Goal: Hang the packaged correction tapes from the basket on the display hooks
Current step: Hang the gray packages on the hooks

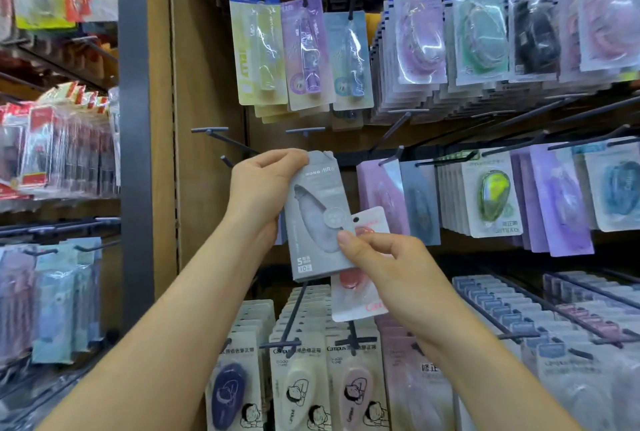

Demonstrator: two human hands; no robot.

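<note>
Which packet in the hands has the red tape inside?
The white packet, pinched by the right hand. It sits behind the grey packet that the left hand grips, whose tape is pale.

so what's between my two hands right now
In the head view, the grey MONO AIR pack: left hand holds its top, right hand pinches its lower corner, a pink-and-white pack behind it.

Matt grey card on grey pack [317, 216], clear plastic blister over it, slight sheen. Glossy white plastic-and-card on pink pack [353, 306]. Thin dark metal for hooks [209, 130], matt-looking. Smooth matt wood-look on back panel [204, 84]. Clear glossy film with hard glare on top-row packs [419, 39]. Crinkled shiny plastic on left bags [62, 150]. Smooth grey painted finish on post [135, 119], metal or not, cannot tell.
</note>
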